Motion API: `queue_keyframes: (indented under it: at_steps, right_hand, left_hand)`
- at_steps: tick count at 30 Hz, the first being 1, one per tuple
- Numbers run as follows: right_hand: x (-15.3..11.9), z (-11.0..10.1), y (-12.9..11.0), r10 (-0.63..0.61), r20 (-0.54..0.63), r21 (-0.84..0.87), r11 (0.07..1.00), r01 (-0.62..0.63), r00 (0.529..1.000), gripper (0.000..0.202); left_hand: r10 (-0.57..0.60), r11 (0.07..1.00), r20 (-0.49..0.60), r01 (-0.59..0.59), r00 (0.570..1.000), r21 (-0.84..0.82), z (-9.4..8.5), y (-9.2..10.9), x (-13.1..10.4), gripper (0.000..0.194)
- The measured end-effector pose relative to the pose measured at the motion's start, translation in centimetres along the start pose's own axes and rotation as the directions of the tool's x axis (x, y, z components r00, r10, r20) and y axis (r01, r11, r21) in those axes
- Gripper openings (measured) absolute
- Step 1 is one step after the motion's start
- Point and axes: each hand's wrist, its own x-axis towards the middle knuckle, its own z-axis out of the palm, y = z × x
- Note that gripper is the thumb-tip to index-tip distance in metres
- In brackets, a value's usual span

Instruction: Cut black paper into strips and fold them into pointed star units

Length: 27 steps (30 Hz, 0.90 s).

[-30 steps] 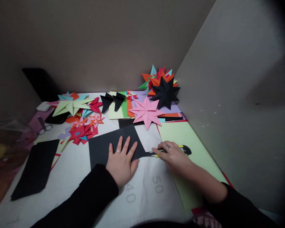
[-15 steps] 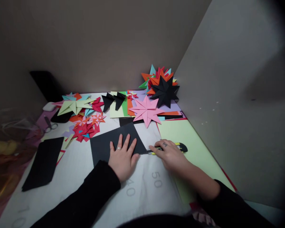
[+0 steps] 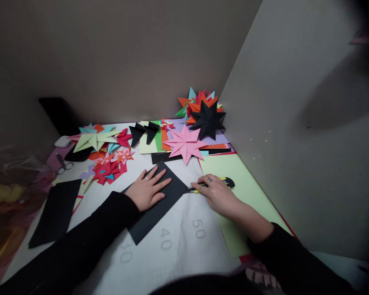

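Note:
Fingers spread, my left hand (image 3: 148,190) lies flat on a black sheet of paper (image 3: 160,205), covering its left part. The sheet is turned so one corner points right. My right hand (image 3: 218,194) is closed around a yellow and black utility knife (image 3: 229,182). The knife lies low over the white mat, its blade end pointing left and meeting the sheet's right corner. Whether the blade touches the paper or lies under it I cannot tell.
Folded paper stars lie in a pile (image 3: 106,151) at the left, near scissors (image 3: 64,164) and stacked black paper (image 3: 57,211). A pink star (image 3: 187,143) and a black star (image 3: 208,121) sit at the back. Pale green paper (image 3: 238,196) lies right, beside the wall (image 3: 295,143).
The black sheet has been turned so a corner faces right. My left hand has slid left with it, still flat. My right hand still holds the knife. The view has shifted slightly.

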Motion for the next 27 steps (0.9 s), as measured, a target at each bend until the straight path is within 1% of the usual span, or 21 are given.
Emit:
queue_keyframes:
  at_steps: [3, 5, 10, 18, 23, 27]
  right_hand:
    - [-0.2, -0.2, 0.2, -0.013, 0.002, -0.002, 1.0, 0.013, 1.0, 0.048]
    - [-0.2, -0.2, 0.2, -0.01, 0.016, -0.007, 1.0, 0.01, 1.0, 0.048]
    - [0.0, -0.1, -0.2, -0.017, 0.029, -0.04, 0.999, 0.019, 0.999, 0.049]
    - [-0.7, 0.5, -0.4, -0.057, -0.045, -0.1, 0.994, 0.052, 0.997, 0.054]
    - [-0.8, 0.9, -0.6, -0.068, -0.025, -0.098, 0.993, 0.065, 0.997, 0.058]
    - [-0.7, 1.0, -1.0, -0.069, -0.031, -0.111, 0.992, 0.065, 0.997, 0.058]
  left_hand:
    - [0.023, 0.999, -0.057, -0.021, 0.998, 0.04, 1.1, -0.4, 0.1, 0.052]
    - [0.034, 0.998, -0.077, -0.03, 0.996, 0.053, 1.3, -0.4, 0.1, 0.052]
    - [0.036, 0.997, -0.086, -0.03, 0.996, 0.073, 1.1, -0.3, 0.1, 0.051]
    - [0.038, 0.997, -0.098, -0.032, 0.994, 0.065, 1.3, -0.2, 0.1, 0.05]
    - [0.025, 0.999, -0.107, -0.02, 0.994, 0.046, 1.3, -0.2, 0.1, 0.05]
    - [0.021, 0.999, -0.117, -0.017, 0.993, 0.034, 1.3, 0.0, 0.1, 0.051]
